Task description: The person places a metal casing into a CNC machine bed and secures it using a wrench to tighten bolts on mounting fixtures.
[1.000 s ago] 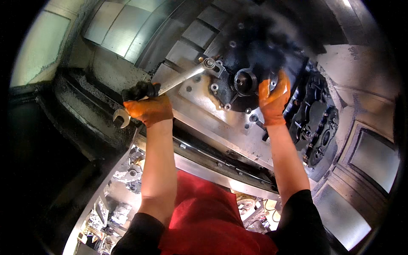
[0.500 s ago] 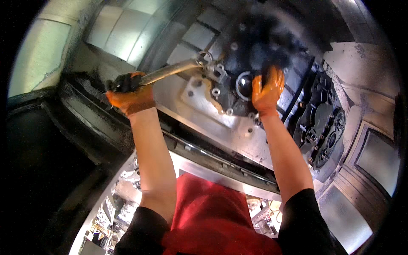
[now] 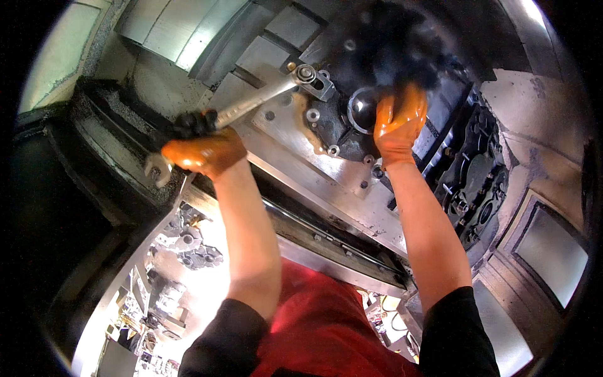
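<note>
My left hand (image 3: 207, 151), in an orange glove with dark fingers, is wrapped round a steel combination wrench (image 3: 264, 95). The wrench's ring end sits over a bolt at a metal clamp (image 3: 322, 87), and its open-jaw end (image 3: 157, 171) sticks out below my fist. The clamp lies against the edge of a dark round casting (image 3: 336, 122) with several bolt holes. My right hand (image 3: 400, 122), gloved the same way, rests on the casting just right of its shiny ringed bore (image 3: 362, 110). Its fingers look stretched out, though the tips fade into dark shadow.
A slotted metal fixture plate (image 3: 314, 182) lies under the casting. Another black casting (image 3: 474, 173) stands to the right beside the machine wall. Below, a metal sill (image 3: 339, 270) crosses in front of me, with metal parts (image 3: 188, 242) outside at lower left.
The view has shifted a little. My left hand and the wrench have swung, so the handle now slopes more steeply toward me. My right hand stays beside the bore.
</note>
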{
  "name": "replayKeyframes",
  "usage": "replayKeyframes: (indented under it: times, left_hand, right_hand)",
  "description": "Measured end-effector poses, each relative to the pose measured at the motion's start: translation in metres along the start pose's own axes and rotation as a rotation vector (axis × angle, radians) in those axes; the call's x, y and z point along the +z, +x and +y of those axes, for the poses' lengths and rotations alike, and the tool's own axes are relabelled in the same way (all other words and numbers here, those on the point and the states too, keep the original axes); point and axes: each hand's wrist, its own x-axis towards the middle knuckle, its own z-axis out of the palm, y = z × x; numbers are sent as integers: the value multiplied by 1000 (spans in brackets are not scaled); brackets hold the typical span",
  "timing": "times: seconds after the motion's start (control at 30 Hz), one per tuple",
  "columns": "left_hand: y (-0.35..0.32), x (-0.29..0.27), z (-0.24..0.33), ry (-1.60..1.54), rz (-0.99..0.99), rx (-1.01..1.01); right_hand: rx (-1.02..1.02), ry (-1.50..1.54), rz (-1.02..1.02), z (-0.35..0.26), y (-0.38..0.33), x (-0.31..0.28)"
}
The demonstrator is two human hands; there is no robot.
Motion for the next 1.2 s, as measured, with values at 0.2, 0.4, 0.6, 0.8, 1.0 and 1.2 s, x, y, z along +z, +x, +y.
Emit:
replayKeyframes:
  times: [0.2,0.4,0.6,0.8,1.0,1.2]
  left_hand:
    - [7,19,42,-62,-138,-138]
    - [13,32,33,37,100,-101]
    - [12,38,30,150,-78,-134]
    - [-4,8,48,-114,-332,-282]
    - [-32,-9,70,-188,-646,-409]
    - [-133,-55,22,963,-1375,45]
  right_hand:
    - [-13,19,45,-5,2,-7]
    - [17,129,-15,-23,12,-20]
    - [69,12,14,-8,-8,-16]
    - [94,65,73,-7,2,-13]
    - [-1032,-2631,-316,-51,-48,-34]
    - [-2402,-2906,-107,-116,-12,-148]
